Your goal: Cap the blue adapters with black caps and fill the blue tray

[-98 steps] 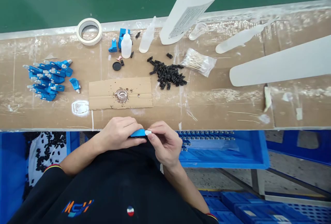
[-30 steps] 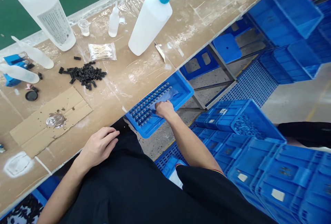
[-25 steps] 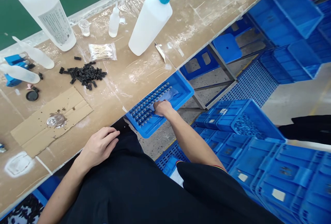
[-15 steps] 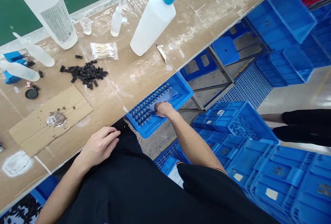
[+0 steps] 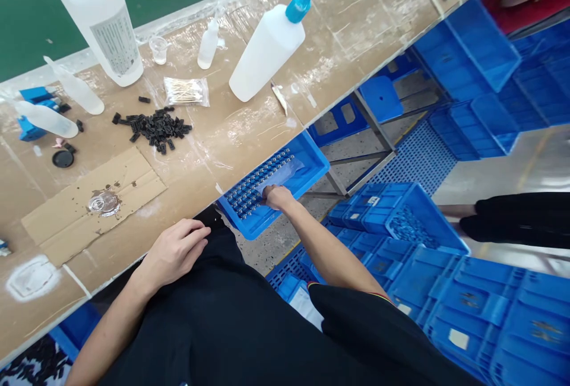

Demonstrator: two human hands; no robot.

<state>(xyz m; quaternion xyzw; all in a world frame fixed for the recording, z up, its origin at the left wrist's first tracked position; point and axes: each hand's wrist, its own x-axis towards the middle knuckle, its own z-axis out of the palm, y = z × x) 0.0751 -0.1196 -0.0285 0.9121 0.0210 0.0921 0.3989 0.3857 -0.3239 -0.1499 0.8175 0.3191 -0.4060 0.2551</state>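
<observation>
My right hand (image 5: 278, 197) reaches into a blue bin (image 5: 312, 166) beside the bench edge. Its fingers are bent closed over the rows of small blue-black parts with metal tips (image 5: 249, 193); what they hold, if anything, is hidden. A sheet of clear plastic film (image 5: 285, 172) lies in the bin just beyond the fingers. My left hand (image 5: 178, 250) rests over my lap near the bench edge, its fingers loosely stretched and nothing in them.
On the bench (image 5: 222, 166) lie a pile of small black parts (image 5: 158, 127), a bag of cotton swabs (image 5: 186, 91) and wet cardboard (image 5: 129, 190). A white bottle (image 5: 267, 53) stands behind. Blue crates (image 5: 472, 303) are stacked at right; a person's legs (image 5: 521, 222) show there.
The whole view has shifted slightly, with bench items lying a little further right. My right hand stays in the bin, slightly nearer its part rows; my left hand keeps its pose.
</observation>
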